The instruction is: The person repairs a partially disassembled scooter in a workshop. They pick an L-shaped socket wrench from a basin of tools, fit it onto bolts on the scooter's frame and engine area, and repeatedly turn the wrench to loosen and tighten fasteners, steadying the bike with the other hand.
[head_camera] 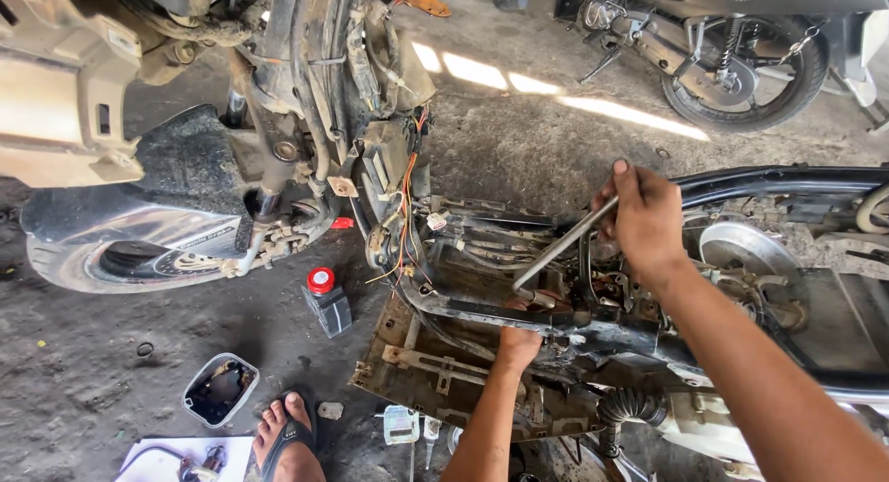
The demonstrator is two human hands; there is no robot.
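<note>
A stripped scooter frame (482,301) lies in front of me with wires and metal parts exposed. My right hand (645,218) grips the upper end of a long metal rod (563,246), whose lower tip reaches down into the middle of the frame. My left hand (517,345) is closed on the frame's lower edge, just below the rod's tip. An orange wire bundle (405,204) hangs at the frame's front.
The scooter's front wheel and fender (139,232) stand at the left. A small dark bottle with a red cap (326,300) sits on the concrete floor, with a dark plastic tray (220,389) and a sandalled foot (289,438) nearby. Another motorcycle (741,47) is parked at the upper right.
</note>
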